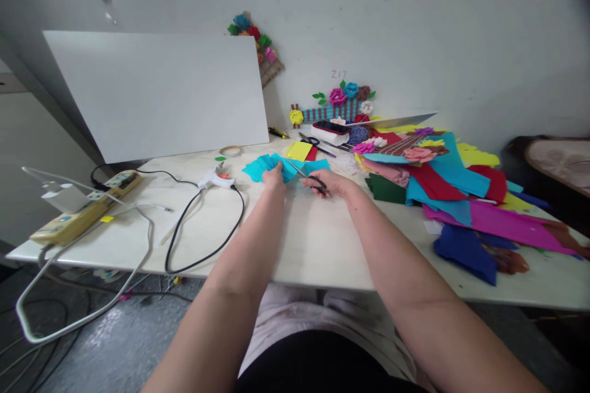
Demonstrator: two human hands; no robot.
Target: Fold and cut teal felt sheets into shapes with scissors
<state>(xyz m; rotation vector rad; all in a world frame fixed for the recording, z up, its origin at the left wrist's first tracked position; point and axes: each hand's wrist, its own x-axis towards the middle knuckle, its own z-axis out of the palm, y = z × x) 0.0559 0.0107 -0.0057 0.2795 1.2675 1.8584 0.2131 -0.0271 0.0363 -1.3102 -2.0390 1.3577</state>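
Observation:
Over the middle of the table, my left hand [274, 177] is closed on a bright blue sheet of crepe paper [258, 167], which looks ruffled. My right hand [329, 185] has its fingers wrapped in the black handles of a pair of scissors [317, 183]. Their metal blades point left and lie against the blue paper, near my left fingers. Part of the paper [318, 165] stretches to the right, behind the blades. How far the blades are parted is too small to make out.
A white glue gun [216, 179] with a looping black cord lies left, near a yellow power strip [87, 209]. Coloured paper [507, 227] is heaped at right. A white board [161, 95] leans on the wall. Behind my hands are a yellow paper square [298, 151] and a phone [330, 128].

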